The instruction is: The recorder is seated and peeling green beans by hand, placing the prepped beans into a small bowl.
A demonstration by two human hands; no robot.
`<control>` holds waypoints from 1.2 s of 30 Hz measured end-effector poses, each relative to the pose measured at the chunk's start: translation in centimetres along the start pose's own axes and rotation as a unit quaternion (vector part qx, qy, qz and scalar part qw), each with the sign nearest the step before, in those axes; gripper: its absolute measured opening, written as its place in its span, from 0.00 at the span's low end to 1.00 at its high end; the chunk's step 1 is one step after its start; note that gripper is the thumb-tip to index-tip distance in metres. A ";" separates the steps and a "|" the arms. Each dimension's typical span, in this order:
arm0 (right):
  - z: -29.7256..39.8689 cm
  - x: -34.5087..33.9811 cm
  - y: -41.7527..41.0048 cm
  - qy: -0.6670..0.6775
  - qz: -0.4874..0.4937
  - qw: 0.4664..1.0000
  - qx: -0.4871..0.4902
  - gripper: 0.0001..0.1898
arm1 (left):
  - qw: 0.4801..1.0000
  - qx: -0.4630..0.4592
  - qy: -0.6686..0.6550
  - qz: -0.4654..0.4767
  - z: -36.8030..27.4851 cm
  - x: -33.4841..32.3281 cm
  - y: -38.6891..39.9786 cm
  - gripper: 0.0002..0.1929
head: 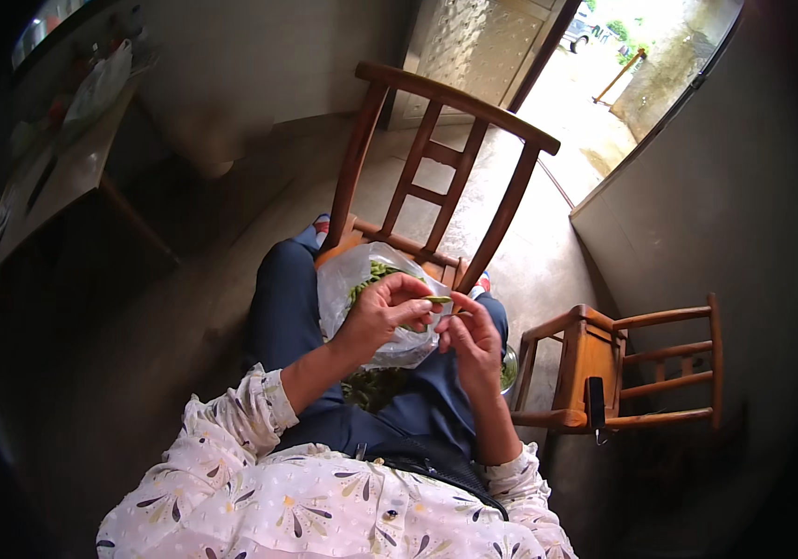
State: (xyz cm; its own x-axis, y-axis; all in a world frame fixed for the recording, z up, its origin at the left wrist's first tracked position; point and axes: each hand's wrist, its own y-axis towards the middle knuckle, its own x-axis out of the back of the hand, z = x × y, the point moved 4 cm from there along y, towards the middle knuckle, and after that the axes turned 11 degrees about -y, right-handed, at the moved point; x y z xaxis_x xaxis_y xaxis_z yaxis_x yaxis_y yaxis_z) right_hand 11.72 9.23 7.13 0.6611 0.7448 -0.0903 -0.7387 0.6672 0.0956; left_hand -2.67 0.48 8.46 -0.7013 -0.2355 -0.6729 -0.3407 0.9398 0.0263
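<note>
A green bean pod point(437, 299) is pinched between the thumb and fingers of my left hand point(381, 311). My right hand point(472, 342) is close beside it, its index fingertip at the pod's right end and the thumb held apart below. Under both hands, a translucent plastic bag point(335, 304) rests open on the wooden chair in front of me. Green pods point(379, 271) show inside the bag, partly covered by my left hand. Between my thighs, lower down, is a dark green heap point(373, 388), too shaded to make out well.
The chair's wooden backrest point(434, 189) rises beyond the bag. To the right, a second wooden chair point(591, 363) bears a black phone-like object point(595, 402). By my right leg shows a bowl point(509, 369) with green contents. At left is a table point(70, 175); a doorway point(567, 119) opens outside.
</note>
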 end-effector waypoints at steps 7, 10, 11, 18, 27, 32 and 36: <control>4.8 -2.0 -2.2 0.112 0.029 0.993 -0.005 0.13 | 0.998 -0.038 0.054 0.015 -1.3 -2.8 -3.2 0.08; 5.4 -2.0 -3.1 0.116 0.011 0.993 -0.021 0.10 | 0.938 -0.180 0.298 0.006 -2.9 -4.4 -4.5 0.08; 5.5 -1.9 -3.3 0.119 -0.001 0.992 -0.030 0.09 | 0.938 -0.179 0.298 0.006 -3.1 -4.5 -4.7 0.08; 5.8 -1.8 -3.9 0.130 -0.058 0.989 -0.034 0.07 | 0.810 -0.353 0.464 0.062 -3.3 -5.8 -5.3 0.11; 5.7 -1.5 -3.4 0.144 -0.034 0.988 -0.043 0.08 | 0.757 -0.395 0.512 0.092 -2.4 -6.2 -5.6 0.13; 5.5 -1.3 -3.3 0.173 -0.007 0.985 -0.021 0.07 | 0.757 -0.385 0.521 0.085 -2.3 -6.5 -5.6 0.11; 5.9 -1.6 -3.1 0.158 -0.042 0.986 -0.019 0.10 | 0.883 -0.233 0.404 0.039 -2.0 -6.3 -5.3 0.09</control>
State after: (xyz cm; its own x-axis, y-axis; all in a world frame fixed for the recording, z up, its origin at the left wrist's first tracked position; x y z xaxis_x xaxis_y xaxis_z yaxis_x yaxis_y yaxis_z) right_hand 13.70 6.03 12.79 0.6510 0.6440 -0.4019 -0.6907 0.7221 0.0383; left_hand 2.26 -3.49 14.02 -0.8879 -0.4514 0.0881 -0.3600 0.8014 0.4776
